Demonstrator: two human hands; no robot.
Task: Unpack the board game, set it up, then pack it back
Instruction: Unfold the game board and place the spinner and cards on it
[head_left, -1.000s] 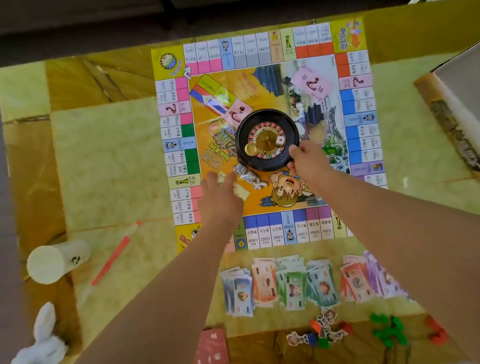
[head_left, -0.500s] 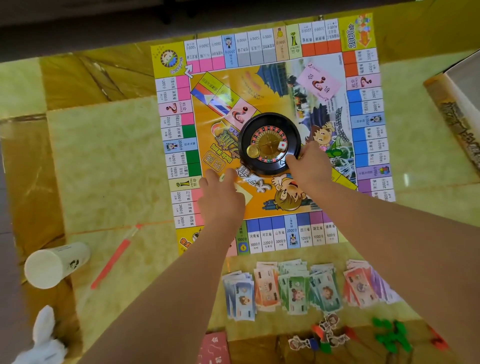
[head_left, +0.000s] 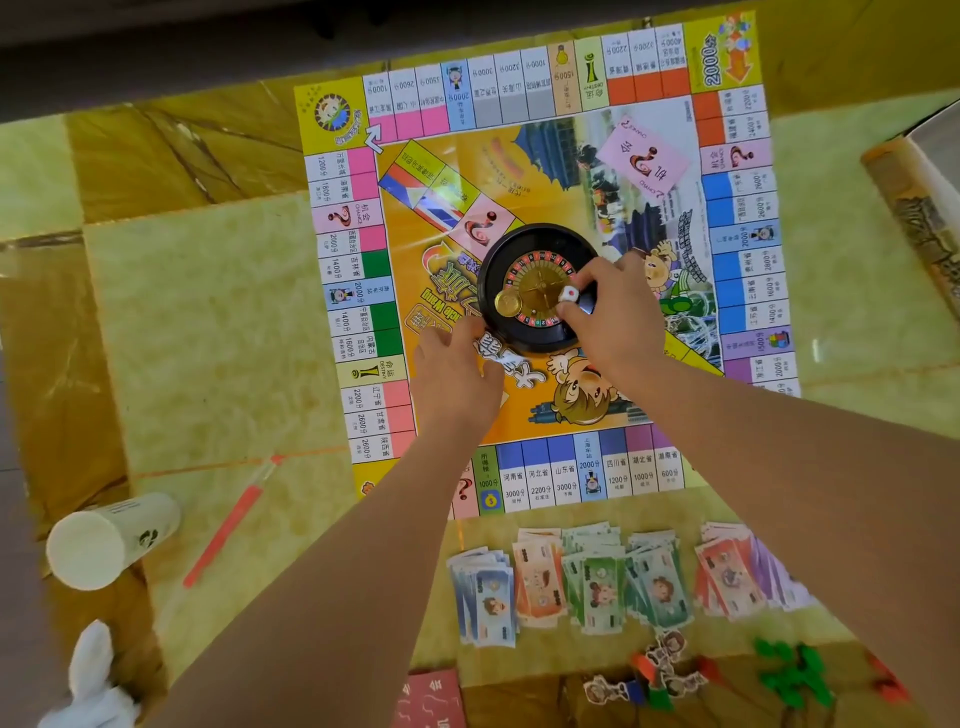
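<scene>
The game board (head_left: 519, 156) lies flat on the yellow table. At its middle stands a black roulette wheel (head_left: 498, 270) with a gold knob (head_left: 508, 303) and a white die (head_left: 570, 293) inside it. My right hand (head_left: 613, 317) reaches over the wheel's right side, thumb and forefinger closed on either side of the die. My left hand (head_left: 457, 379) rests flat on the board at the wheel's lower left, fingertips against the rim. A pink chance card (head_left: 644, 158) lies on the board's far right part.
Fanned stacks of play banknotes (head_left: 597, 582) lie in a row below the board. Nearer are character tokens (head_left: 660, 670), green houses (head_left: 795, 670) and a red card deck (head_left: 431, 696). The game box (head_left: 924, 197) sits at right. A paper cup (head_left: 104, 540), a red stick (head_left: 228, 530) and a white toy (head_left: 93, 680) are at left.
My right hand moved from the wheel's lower right rim up over the wheel and closed its fingers around the die. My left hand slid slightly toward the rim. The wheel stayed put.
</scene>
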